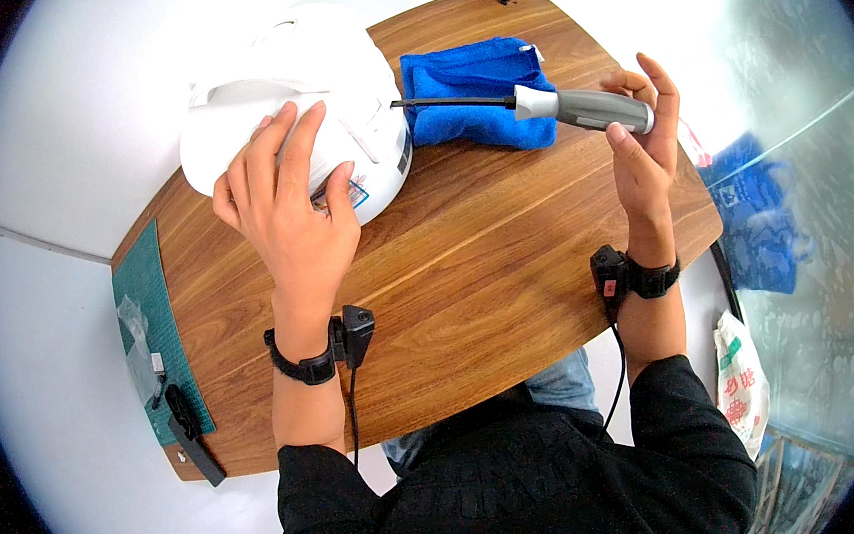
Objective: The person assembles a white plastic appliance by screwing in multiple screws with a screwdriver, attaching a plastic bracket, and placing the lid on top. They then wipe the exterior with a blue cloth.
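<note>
Left hand (295, 222): spread, unclenched, laid over the near side of the white appliance (335, 58).
Right hand (647, 154): grasping the screwdriver (595, 108) by the butt end of its grey handle, near the right side of the table (484, 227).
Screwdriver: pointing left, dark shaft crossing in front of the blue cloth (484, 124), tip at the appliance's right edge; contact impossible to tell.
White appliance: rounded, standing on the table's far left part.
Blue cloth: folded, lying just right of the appliance.
Green mat (150, 274): lying along the table's left edge.
</note>
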Demonstrator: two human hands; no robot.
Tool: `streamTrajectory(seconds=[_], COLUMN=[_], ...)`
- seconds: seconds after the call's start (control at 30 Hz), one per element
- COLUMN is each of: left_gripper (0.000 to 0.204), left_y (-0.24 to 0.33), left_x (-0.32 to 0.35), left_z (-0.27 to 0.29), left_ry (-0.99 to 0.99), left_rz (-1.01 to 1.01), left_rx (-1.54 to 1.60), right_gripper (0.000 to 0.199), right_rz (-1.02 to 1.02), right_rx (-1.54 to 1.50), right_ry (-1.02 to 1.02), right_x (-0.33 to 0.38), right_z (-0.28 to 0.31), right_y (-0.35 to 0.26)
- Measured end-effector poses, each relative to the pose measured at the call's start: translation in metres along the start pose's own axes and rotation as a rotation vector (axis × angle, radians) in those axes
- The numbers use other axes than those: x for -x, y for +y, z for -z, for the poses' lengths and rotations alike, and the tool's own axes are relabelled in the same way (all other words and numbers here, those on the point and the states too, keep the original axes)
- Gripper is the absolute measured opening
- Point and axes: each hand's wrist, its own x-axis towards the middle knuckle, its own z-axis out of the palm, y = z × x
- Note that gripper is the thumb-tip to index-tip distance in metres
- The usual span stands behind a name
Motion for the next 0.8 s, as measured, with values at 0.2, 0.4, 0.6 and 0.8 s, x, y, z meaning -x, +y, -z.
streamTrajectory(seconds=[0.2,0.4,0.6,0.8], left_gripper=[0.06,0.061,0.061,0.059], left_y=[0.001,0.001,0.0,0.001], left_x=[0.0,0.0,0.001,0.0], left_z=[0.001,0.0,0.0,-0.001], left_ry=[-0.003,-0.007,-0.003,-0.002], left_rz=[0.003,0.006,-0.002,-0.001], left_rx=[-0.007,-0.015,-0.015,-0.012], right_gripper=[0.063,0.074,0.066,0.065], right_rz=[-0.129,-0.028,-0.105,-0.072], right_rx=[0.051,-0.062,0.034,-0.105], right_ry=[-0.023,0.019,-0.03,-0.001], right_x=[0.002,-0.001,0.001,-0.001], right_z=[0.007,-0.008,0.006,-0.005], right_y=[-0.004,-0.006,-0.006,0.001])
